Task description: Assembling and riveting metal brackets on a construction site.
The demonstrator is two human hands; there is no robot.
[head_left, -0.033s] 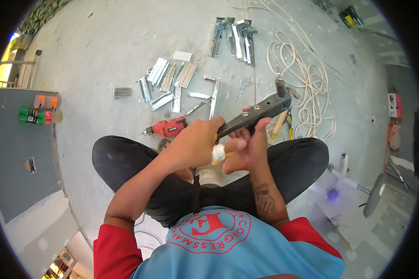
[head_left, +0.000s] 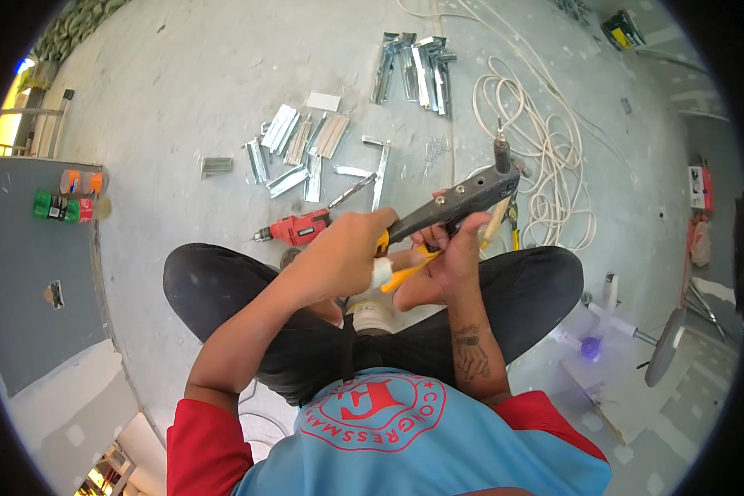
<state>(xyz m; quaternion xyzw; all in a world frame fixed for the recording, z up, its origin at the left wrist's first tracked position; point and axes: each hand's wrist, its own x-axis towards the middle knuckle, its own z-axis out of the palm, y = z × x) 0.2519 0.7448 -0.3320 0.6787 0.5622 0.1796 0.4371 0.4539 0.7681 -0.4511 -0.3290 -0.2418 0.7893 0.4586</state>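
Note:
Both my hands hold a black hand riveter [head_left: 463,201] with yellow grips, above my crossed legs. Around its rear yellow-gripped end, the fingers of my left hand [head_left: 347,252] are closed; a finger of it wears a white wrap [head_left: 381,271]. Under the tool's body, my right hand [head_left: 456,256] has curled fingers at the lever, thumb pointing up. The lower yellow handle [head_left: 405,274] hangs apart from the upper one between my hands. At the far right end the nose [head_left: 502,150] points away from me, a thin pin at its tip.
A red power drill [head_left: 293,229] lies left of my hands. Beyond it are metal channel pieces [head_left: 331,135], a further bundle of metal pieces [head_left: 422,70] and a coiled white cable [head_left: 546,149]. A pale bucket [head_left: 370,316] stands between my legs. Plastic bottles [head_left: 62,207] lie far left.
The lower yellow handle has swung away from the upper one and shows more. The riveter's nose has shifted slightly, and a thin pin shows more clearly at its tip.

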